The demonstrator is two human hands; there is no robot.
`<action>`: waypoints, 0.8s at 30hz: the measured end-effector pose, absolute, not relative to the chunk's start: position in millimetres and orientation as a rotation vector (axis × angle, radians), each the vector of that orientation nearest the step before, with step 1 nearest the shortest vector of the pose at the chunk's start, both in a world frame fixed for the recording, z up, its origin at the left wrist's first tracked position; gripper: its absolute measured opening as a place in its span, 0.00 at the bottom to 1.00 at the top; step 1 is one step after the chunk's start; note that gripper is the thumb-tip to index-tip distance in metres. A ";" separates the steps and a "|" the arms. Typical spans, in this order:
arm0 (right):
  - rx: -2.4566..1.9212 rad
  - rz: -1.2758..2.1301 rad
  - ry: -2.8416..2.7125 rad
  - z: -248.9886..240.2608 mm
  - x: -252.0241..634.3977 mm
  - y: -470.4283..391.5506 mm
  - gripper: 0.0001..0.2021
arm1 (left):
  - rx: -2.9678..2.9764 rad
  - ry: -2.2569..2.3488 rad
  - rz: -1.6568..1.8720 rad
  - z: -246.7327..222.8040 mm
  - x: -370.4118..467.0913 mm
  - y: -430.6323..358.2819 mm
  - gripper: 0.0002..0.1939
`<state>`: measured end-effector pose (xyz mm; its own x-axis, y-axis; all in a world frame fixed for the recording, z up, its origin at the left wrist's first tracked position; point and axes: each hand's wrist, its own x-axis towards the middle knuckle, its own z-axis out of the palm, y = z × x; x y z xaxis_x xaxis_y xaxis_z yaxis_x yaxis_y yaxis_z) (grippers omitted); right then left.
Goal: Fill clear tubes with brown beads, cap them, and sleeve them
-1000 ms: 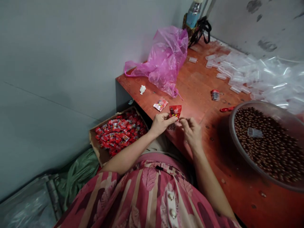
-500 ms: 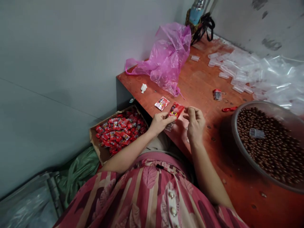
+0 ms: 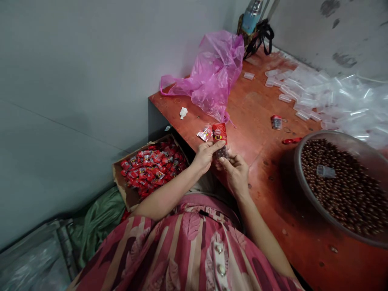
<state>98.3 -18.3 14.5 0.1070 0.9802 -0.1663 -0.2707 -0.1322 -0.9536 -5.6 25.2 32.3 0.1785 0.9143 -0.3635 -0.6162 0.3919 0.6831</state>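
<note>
My left hand (image 3: 205,157) is closed, its thumb pinching a red printed label (image 3: 219,131) with a yellow-and-black mark. Just below the label is a small clear container (image 3: 223,152) with dark brown balls inside. My right hand (image 3: 237,170) grips the lower end of this container between thumb and fingers. Label and container are close together, partly hidden by the fingers, so I cannot tell whether they are stuck to each other. Beside my left hand, red labels (image 3: 205,132) lie on the red table (image 3: 257,117).
At lower left, a cardboard box (image 3: 119,178) holds many red-labelled packs. A large tub (image 3: 298,161) of brown balls stands right, with a clear cup (image 3: 326,171) inside. Behind are clear containers (image 3: 333,97), a red-capped container (image 3: 276,122), a red spoon (image 3: 291,141) and a pink bag (image 3: 212,72).
My right hand has moved left and down, from beside the label onto the lower end of the container. The label has turned more upright in my left hand.
</note>
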 end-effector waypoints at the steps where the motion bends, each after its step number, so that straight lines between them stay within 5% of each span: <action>1: -1.164 1.353 -0.806 14.6 98.3 -17.7 0.11 | 0.439 0.837 1.120 32.1 -5.6 24.8 0.20; 19: -1.313 1.180 -0.820 15.7 102.5 -25.2 0.10 | 0.455 0.828 1.131 32.8 3.0 13.7 0.19; 24: -1.475 0.735 -1.191 12.8 106.3 -27.7 0.08 | 0.427 0.831 1.241 33.4 2.8 15.0 0.20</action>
